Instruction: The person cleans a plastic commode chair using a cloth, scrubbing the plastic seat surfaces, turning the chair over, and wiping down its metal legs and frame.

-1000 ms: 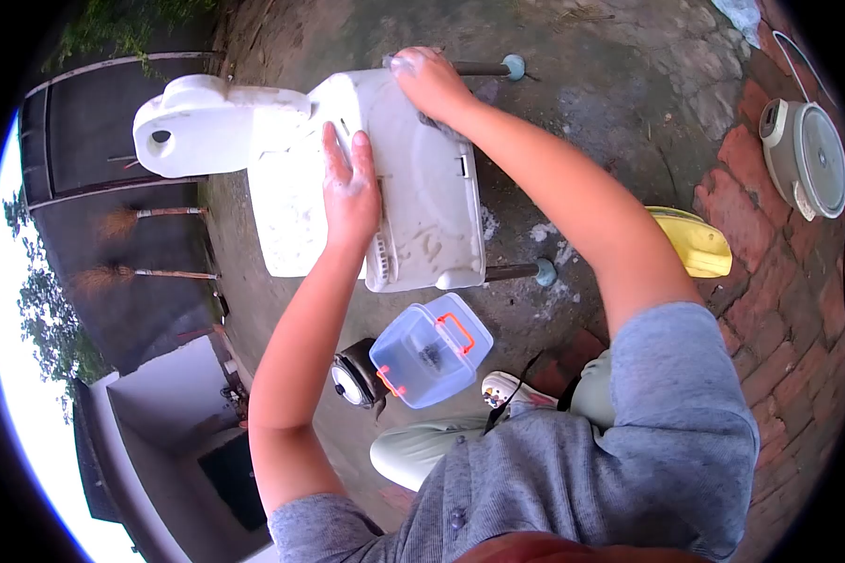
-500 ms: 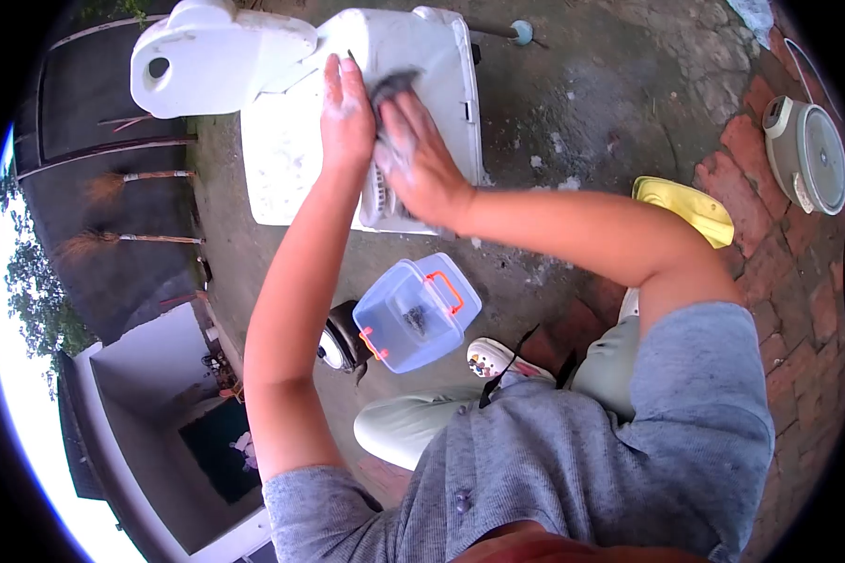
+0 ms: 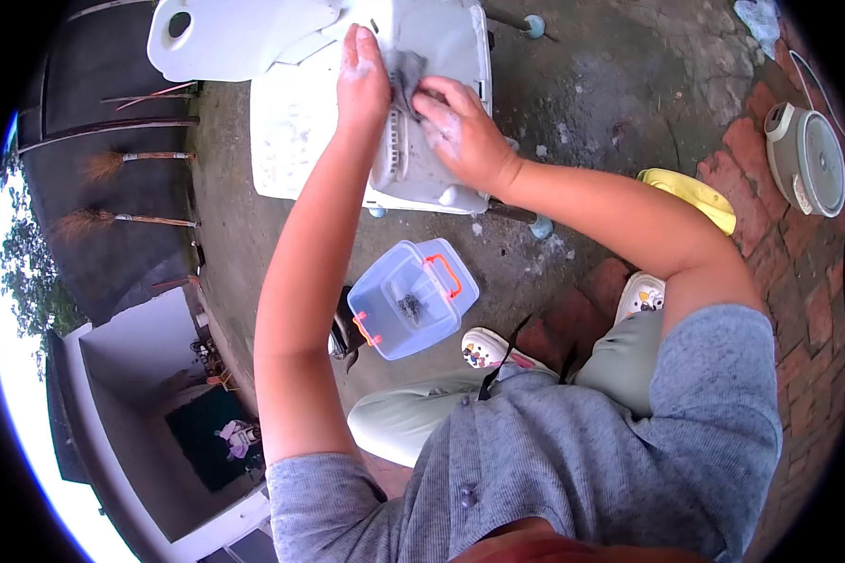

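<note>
On your far left two brooms (image 3: pixel 160 156) lie by the dark sheeting, and the holed panel (image 3: pixel 239 42) juts out from what looks like a white plastic chair (image 3: pixel 291 131), in front of you. Your left hand (image 3: pixel 362 86) is laid on it, fingers straight and pressed together, soapy. Just beside, the grey cloth (image 3: pixel 405 77) is bunched against the plastic near a slotted strip (image 3: pixel 397 145). The clear box (image 3: pixel 385 272) stands nearer your knees, below the chair's near edge. Your right hand (image 3: pixel 468 137), foamy too, has its fingers curled, pinching the cloth; this seems to be rubbing. Shifting the cloth calls for steady fingertip pressure, with the left palm bracing. Mind the raised strip and the chair's right rim, where capped legs (image 3: pixel 541 226) stick out. Beyond lies wet ground, with elbow room until the yellow basin (image 3: pixel 690 198) and the cooker (image 3: pixel 806 159).
</note>
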`<state>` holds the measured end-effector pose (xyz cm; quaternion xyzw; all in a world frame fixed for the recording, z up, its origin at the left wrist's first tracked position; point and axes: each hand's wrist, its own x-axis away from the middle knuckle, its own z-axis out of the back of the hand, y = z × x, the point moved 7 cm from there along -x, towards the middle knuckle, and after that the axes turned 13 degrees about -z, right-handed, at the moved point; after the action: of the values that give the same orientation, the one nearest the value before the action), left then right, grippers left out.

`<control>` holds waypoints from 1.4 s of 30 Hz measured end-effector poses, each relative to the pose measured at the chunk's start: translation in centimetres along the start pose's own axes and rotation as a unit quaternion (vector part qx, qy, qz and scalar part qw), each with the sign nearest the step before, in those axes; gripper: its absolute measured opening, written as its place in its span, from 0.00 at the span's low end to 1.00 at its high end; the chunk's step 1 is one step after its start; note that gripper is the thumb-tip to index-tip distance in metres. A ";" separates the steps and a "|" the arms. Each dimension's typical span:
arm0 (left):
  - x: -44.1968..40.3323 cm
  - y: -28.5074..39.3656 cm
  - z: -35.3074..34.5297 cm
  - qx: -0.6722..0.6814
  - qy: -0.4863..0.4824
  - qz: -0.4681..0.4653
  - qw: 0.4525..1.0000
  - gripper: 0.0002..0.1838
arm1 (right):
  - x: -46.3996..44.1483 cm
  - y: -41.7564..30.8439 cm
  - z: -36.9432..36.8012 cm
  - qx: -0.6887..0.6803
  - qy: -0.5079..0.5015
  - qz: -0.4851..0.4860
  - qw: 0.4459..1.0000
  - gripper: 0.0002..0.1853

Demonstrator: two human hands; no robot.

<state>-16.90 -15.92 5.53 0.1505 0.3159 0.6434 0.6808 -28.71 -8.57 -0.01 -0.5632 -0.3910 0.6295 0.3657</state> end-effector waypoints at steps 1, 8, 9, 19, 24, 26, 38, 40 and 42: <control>-0.1 -0.2 0.0 -0.015 0.008 -0.010 1.000 0.32 | -0.1 0.0 0.1 -0.022 -0.003 -0.028 0.999 0.16; 0.1 -0.2 0.2 -0.062 -0.014 0.008 0.998 0.32 | 0.0 -1.4 0.5 -0.004 -0.089 -0.025 0.996 0.17; -0.2 -0.2 0.2 -0.069 -0.001 -0.006 0.998 0.32 | 0.5 -1.8 0.3 -0.024 -0.106 -0.017 0.994 0.16; 0.4 0.1 0.5 -0.056 0.007 0.048 0.997 0.33 | 8.6 -1.2 -3.7 -0.012 -0.368 -0.183 0.912 0.14; 1.5 -2.4 0.1 -0.088 -0.045 -0.031 0.995 0.33 | 10.4 0.6 -6.1 0.085 -0.431 -0.086 0.894 0.16; 3.7 -1.9 1.6 -0.018 -0.070 0.015 0.997 0.33 | 10.6 0.8 -5.9 0.107 -0.455 -0.105 0.878 0.16; 26.0 -9.7 -0.3 0.152 -0.034 0.208 0.966 0.14 | 16.4 9.6 -2.0 0.374 -0.645 -0.184 0.641 0.05; 29.2 -12.1 -4.6 0.108 -0.088 0.205 0.969 0.13 | 18.1 10.1 -2.1 0.443 -0.617 -0.147 0.634 0.05; 31.9 -13.4 -8.0 0.090 -0.112 0.200 0.969 0.13 | 19.8 11.9 -2.4 0.511 -0.579 -0.097 0.629 0.06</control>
<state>-12.30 11.73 -16.28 0.3426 0.2580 0.7143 0.5530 -28.48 4.37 -19.28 0.2347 -0.1906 0.8858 0.3522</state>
